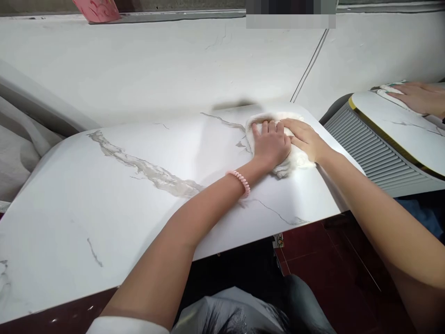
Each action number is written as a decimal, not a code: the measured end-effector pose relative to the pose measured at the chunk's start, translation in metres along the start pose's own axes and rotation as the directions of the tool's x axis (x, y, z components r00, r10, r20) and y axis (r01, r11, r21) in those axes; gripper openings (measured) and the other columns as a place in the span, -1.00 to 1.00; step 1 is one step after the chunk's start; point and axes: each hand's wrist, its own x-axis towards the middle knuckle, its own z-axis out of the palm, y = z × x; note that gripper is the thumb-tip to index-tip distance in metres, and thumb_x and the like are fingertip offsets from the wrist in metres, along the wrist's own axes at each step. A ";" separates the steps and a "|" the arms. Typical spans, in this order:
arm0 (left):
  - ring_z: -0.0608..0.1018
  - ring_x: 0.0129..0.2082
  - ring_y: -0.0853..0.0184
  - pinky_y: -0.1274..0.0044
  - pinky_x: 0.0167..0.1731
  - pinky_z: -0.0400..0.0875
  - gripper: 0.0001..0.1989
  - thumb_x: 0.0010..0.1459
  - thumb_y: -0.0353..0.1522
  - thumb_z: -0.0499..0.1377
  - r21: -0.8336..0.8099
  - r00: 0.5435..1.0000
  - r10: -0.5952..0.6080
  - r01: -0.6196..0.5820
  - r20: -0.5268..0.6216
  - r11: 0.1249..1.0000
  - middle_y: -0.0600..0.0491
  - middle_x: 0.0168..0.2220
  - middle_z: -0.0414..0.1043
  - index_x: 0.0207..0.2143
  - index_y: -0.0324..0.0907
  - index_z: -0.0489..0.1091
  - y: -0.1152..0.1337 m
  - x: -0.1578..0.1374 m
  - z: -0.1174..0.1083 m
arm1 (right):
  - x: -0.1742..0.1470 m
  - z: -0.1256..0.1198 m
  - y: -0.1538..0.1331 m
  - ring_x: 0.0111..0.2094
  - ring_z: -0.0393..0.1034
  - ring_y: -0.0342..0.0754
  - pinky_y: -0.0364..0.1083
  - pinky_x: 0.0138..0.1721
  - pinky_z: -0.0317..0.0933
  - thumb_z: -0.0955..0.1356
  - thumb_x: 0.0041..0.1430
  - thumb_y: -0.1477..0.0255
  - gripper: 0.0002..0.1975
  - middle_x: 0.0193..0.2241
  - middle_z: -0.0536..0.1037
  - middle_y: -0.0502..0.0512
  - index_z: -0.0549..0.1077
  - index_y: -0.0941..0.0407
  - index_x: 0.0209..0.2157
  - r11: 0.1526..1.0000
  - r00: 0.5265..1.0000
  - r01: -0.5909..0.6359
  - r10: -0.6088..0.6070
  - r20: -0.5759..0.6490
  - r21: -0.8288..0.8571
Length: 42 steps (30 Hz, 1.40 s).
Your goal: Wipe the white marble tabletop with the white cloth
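Note:
A white fluffy cloth [299,160] lies bunched on the right part of a white marble-patterned tabletop [132,222]. My left hand [271,144] presses flat on it, fingers spread and pointing away from me. A pink coiled band [239,181] circles that wrist. From the right, my right hand [306,139] also rests on the cloth, its fingers stretched out towards the left hand, close against it. Neither hand has its fingers wrapped round the cloth. Part of the cloth is hidden under both palms.
A white wall [156,65] backs the table, with a pink container [99,10] on a ledge above. At right, another person's hand [417,96] rests on a cloth on a second table with a ribbed grey side [375,144]. Grey-white fabric [17,148] hangs at left.

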 end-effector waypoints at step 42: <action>0.30 0.18 0.12 0.18 0.26 -0.02 -0.58 0.31 -0.35 -0.11 0.040 0.982 0.149 -0.145 -0.116 0.989 -0.15 0.14 0.36 0.11 -0.28 0.32 0.064 0.031 0.042 | -0.050 -0.036 0.076 0.35 -0.08 0.17 0.30 0.31 -0.08 0.06 0.32 0.14 -0.47 0.28 0.21 -0.06 0.15 -0.11 0.27 0.983 0.992 -0.126 0.123 -0.024 -0.131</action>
